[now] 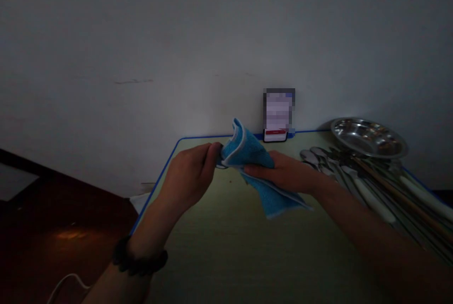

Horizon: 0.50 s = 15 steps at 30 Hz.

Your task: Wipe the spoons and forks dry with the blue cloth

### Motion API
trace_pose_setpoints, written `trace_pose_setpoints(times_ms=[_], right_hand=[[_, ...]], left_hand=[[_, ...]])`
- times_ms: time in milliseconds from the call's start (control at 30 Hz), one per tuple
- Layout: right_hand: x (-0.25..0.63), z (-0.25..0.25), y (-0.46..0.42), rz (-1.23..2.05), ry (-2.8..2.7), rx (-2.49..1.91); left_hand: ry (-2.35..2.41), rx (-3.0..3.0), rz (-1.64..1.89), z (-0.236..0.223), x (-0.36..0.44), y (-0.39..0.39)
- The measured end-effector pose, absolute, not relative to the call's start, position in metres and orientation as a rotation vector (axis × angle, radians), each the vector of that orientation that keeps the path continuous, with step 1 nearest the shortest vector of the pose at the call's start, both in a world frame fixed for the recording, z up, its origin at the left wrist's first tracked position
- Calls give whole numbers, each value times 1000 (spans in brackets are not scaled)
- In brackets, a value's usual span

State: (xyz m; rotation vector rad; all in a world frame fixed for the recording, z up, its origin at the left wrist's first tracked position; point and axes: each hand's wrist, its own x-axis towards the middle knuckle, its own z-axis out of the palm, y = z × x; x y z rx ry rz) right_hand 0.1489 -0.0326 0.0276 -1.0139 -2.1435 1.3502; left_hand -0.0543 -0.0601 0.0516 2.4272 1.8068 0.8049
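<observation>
A blue cloth (247, 153) with a pale edge is held up over the pale green table (226, 247). My right hand (283, 174) grips the cloth from the right, fingers closed around its folds. My left hand (191, 174) is pinched closed at the cloth's left edge, where a small metal object seems to sit between the fingers; it is too hidden to name. A dark beaded bracelet (139, 261) circles my left wrist.
Several spoons and long utensils (354, 176) lie in a row at the right of the table. A round metal tray (368, 136) rests behind them. A phone (278, 117) leans on the white wall. Dark wooden floor lies to the left.
</observation>
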Motion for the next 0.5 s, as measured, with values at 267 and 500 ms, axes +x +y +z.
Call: trace_pose_setpoints(times_ms=[267,500], right_hand=[[173,43,-28,1330,-2174,-1104],[181,44,-24,1314,-2222,-1127]], left_hand=[[2001,2286,967,54,-63,-59],[1903,2240,991,49,-55,-61]])
